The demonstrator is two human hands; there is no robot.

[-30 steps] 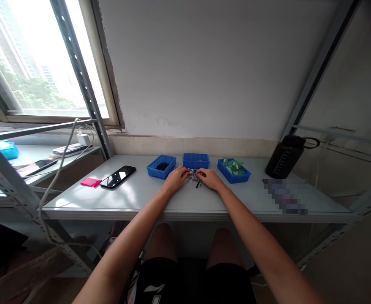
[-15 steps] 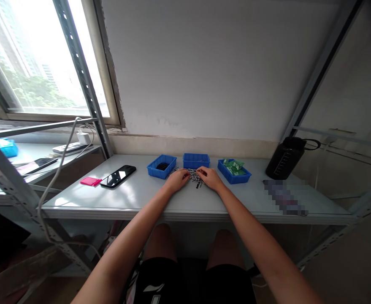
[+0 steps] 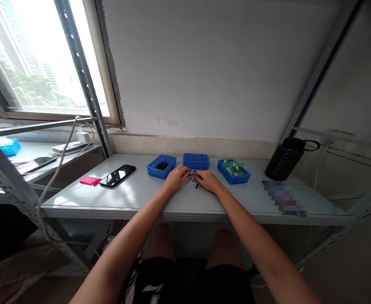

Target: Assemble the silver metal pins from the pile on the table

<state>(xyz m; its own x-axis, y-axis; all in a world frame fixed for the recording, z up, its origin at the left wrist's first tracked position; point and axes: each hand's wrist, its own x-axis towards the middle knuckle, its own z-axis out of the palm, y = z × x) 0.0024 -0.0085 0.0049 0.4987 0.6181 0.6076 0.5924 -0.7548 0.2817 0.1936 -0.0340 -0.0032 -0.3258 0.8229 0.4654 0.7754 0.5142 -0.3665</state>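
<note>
A small pile of silvery screws (image 3: 192, 174) lies on the grey tabletop between my two hands, with a few black ones at its near edge. From the left, my left hand (image 3: 176, 177) presses curled fingers against the pile. My right hand (image 3: 208, 180) closes in from the other side, its fingers bent over the screws and partly covering them. The fingertips are small and partly hidden. Just behind the hands stands a blue bin (image 3: 196, 161) with a few small pieces in it. Left of it, another blue bin (image 3: 161, 166) holds black parts.
A third blue bin (image 3: 234, 171) at right holds green-and-white packets. A black bottle (image 3: 285, 158) and a blurred-out flat item (image 3: 285, 198) lie farther right. At left are a phone (image 3: 118, 176) and a pink item (image 3: 90, 180). Metal shelf posts flank the table.
My hands have drawn slightly closer together, the right one moving left over the screws. The pile between them looks narrower and more covered.
</note>
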